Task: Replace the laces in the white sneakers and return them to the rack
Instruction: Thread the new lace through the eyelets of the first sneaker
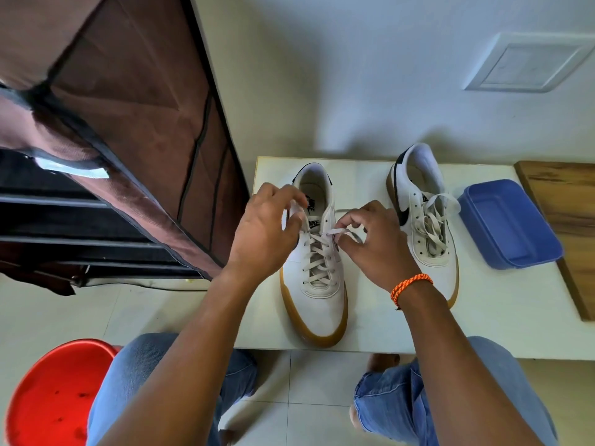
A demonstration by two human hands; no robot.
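Watching from above through the head camera, I see both hands working at the top eyelets of the near sneaker (317,272), which stands toe toward the front edge of the low white table (502,320), close to its left side. The left hand (267,233) has its fingers curled and pinches one end of the lace (314,252) up by the collar. The right hand (370,243), with an orange band at the wrist, pinches the other end just beside the tongue, a short flat length stretched across between its fingers and the eyelet row. The lower crossings already look threaded and even.

The second sneaker (425,217) sits toward the back right of the table, its lace loose and bunched over the tongue. A blue plastic container (508,223) lies just beside it at the right edge, and a wooden board (566,226) beyond that. The brown fabric shoe rack (106,149) stands off the table's left side, a red stool (54,397) near the person's knee.

To finish this step well, I would say: keep the flat lace untwisted, pull both ends evenly so the lengths match, and snug each crossing from the toe upward before tying.
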